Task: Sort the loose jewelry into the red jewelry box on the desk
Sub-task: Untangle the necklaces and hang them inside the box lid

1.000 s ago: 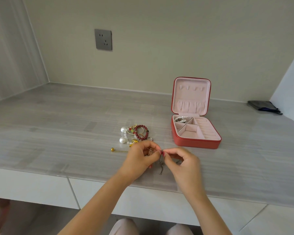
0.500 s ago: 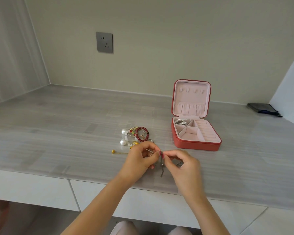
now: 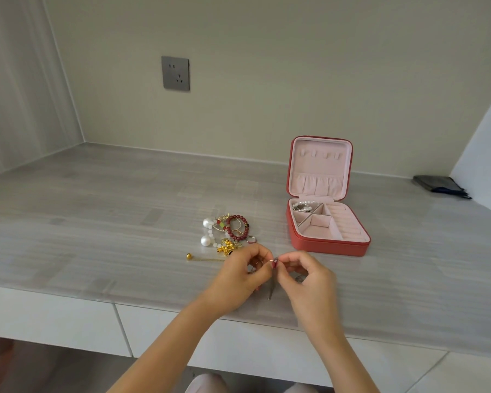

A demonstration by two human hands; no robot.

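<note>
Socket [image 3: 175, 73]: grey square plate, flat on the matt beige back wall, left of centre.
Desk [image 3: 97, 222]: pale grey top with a streaked wood-like grain and a slight sheen; white drawer fronts under its near edge.
Gold pin [image 3: 203, 258]: thin gold stem with a small ball at its left end, lying flat just left of the hands.
Loose jewelry [image 3: 227, 231]: heap of large round white pearls, a ring of dark red beads, gold filigree pieces and a small silver ring, left of the box.
Left hand [image 3: 238, 279]: fingers curled, tips pinching a small metal piece.
Chain [image 3: 270, 289]: thin, silvery, hanging between the two hands.
Right hand [image 3: 306, 282]: fingers curled, thumb and forefinger pinching the same piece, tips meeting the left hand's.
Red jewelry box [image 3: 326, 245]: square, rounded corners, lid upright, pale pink velvety lining; white beads lie in its back left compartment.
Dark pouch [image 3: 440, 185]: flat, at the far right by the wall.
</note>
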